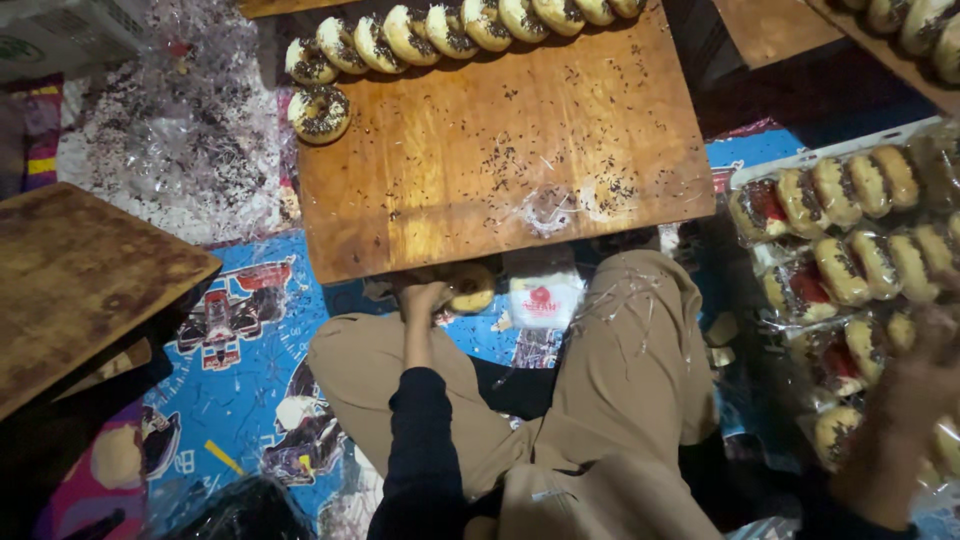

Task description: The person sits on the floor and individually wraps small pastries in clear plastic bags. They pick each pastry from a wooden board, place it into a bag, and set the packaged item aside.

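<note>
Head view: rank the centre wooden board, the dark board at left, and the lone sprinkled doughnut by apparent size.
1. Centre wooden board
2. Dark wooden board, partly cut off and nearer the camera, so the ranking is unsure
3. Lone sprinkled doughnut, clearly smallest

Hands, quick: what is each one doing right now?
Left hand: closed on a doughnut under the board.
Right hand: blurred, at the packed doughnuts; grip cannot be told.
</note>
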